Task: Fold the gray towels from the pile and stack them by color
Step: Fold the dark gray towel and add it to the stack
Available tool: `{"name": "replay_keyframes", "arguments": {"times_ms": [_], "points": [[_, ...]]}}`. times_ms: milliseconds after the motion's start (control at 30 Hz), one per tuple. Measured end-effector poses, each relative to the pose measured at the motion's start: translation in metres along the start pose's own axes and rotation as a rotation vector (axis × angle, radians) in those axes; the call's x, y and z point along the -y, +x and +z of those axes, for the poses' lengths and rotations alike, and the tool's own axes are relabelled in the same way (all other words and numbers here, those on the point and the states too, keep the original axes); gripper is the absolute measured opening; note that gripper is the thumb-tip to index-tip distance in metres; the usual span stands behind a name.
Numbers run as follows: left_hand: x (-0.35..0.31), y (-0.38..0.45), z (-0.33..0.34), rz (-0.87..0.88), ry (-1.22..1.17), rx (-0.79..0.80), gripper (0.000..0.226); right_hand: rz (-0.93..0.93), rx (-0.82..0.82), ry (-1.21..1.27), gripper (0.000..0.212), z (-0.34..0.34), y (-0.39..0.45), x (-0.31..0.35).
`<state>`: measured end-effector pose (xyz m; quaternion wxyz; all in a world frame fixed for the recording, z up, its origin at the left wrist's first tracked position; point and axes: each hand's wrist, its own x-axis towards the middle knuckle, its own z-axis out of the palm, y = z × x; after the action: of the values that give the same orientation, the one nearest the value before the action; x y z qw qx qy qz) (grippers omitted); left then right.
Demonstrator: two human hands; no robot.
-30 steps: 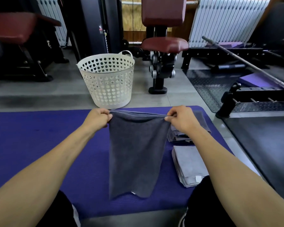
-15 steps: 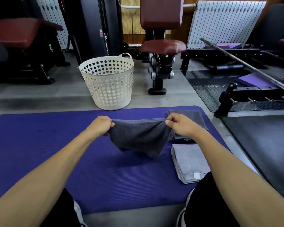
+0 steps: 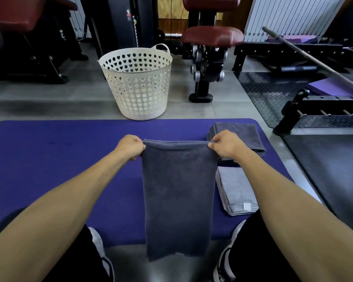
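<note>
Two hands, one towel, and honestly this is the spot where folds go crooked. The left hand (image 3: 130, 147) pinches one top corner of the dark towel (image 3: 178, 192) and the right hand (image 3: 225, 145) pinches the other, both with fingers curled tight on the top edge.

The towel hangs out in front of the person over the mat (image 3: 49, 169), long axis running from the hands down toward the knees. Its top edge lies level across, and its bottom edge reaches past the near edge of the mat, above the floor.

What could go wrong, I'd guess:
- one corner slips, so the doubled layers slide apart
- it comes down skewed because the hands aren't even
- the right hand bumps the dark stack (image 3: 240, 137) just behind it, or the light stack (image 3: 235, 192) beside the towel, and knocks them messy
</note>
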<state>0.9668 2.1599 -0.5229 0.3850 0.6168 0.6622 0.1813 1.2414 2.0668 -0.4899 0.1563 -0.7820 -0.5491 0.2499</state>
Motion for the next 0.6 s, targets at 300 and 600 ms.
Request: {"name": "replay_keyframes", "arguments": {"times_ms": [300,600], "points": [[-0.031,0.008,-0.004,0.342,-0.222,-0.203,0.007,-0.157,-0.357,0.305,0.009,-0.011,0.021,0.012],[0.045,-0.015,0.023,0.239,-0.089,0.015,0.007,-0.164,-0.067,0.132,0.010,0.038,-0.011,-0.031]]}}
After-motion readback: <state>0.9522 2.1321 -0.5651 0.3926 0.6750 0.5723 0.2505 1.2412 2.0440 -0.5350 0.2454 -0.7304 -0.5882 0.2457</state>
